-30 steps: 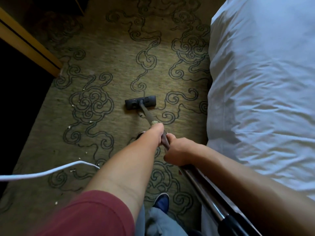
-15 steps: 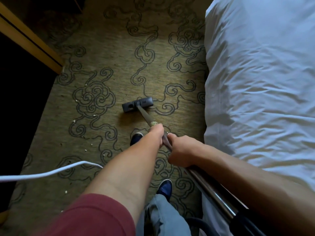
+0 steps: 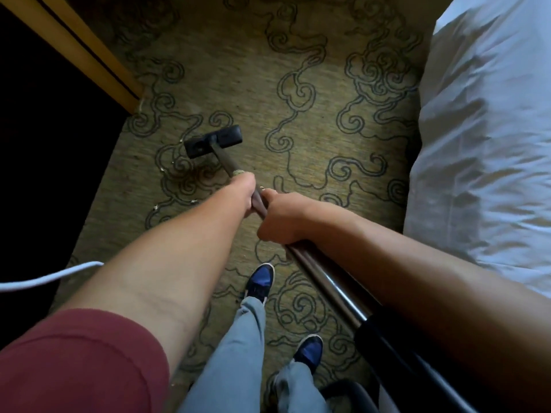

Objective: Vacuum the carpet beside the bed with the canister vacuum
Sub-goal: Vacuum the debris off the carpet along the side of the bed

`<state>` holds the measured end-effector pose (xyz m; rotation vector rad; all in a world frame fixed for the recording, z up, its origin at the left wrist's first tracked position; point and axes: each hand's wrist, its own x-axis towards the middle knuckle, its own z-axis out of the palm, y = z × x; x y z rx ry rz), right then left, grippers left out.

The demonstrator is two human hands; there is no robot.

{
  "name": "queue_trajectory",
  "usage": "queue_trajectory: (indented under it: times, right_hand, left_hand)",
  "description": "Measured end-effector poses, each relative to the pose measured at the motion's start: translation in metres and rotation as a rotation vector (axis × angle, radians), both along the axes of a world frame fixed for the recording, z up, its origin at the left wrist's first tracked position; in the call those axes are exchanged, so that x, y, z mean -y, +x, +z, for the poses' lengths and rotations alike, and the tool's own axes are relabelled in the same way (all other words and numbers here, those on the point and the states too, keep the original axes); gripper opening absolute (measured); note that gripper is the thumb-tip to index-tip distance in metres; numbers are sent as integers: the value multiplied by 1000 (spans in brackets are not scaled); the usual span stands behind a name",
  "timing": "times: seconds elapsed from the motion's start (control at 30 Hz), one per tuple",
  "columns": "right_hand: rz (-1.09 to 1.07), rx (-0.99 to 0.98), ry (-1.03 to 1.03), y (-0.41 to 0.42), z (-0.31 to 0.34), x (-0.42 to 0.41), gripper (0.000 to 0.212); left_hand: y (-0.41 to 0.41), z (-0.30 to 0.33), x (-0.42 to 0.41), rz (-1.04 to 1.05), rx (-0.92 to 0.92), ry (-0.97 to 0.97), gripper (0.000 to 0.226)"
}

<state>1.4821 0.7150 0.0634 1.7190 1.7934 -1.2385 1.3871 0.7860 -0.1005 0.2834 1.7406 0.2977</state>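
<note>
Both hands wrapped tight on the stiff brown metal vacuum wand (image 3: 313, 265), left hand (image 3: 246, 193) ahead of right hand (image 3: 278, 217); black floor head (image 3: 213, 141) flat on patterned olive carpet (image 3: 298, 93), left of the white bed (image 3: 489, 129). Light, rigid, mid-tube grip suits.

Olive carpet (image 3: 313, 120), dark swirl pattern; white bedding (image 3: 489, 120); black floor head (image 3: 212, 141); maroon sleeve (image 3: 80, 362).

Open carpet (image 3: 298, 93) runs ahead, hemmed by the bed (image 3: 489, 129) right and a wooden frame (image 3: 89, 55) left.
</note>
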Motion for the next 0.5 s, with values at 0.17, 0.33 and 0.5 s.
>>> queue_trajectory:
  times: [0.17,0.33,0.5]
  right_hand:
    - [153,-37,63,-73,-22,-74,51]
    - [194,-27,47,-127,-50,-122,65]
    - [284,37,23,-138,-72,-128,72]
  left_hand:
    - [-86,-19,-66,111,-24,-12,28]
    - [-142,-34,-110,162,-37,5,26]
    - [-147,-49,-106,188,10,-80,36]
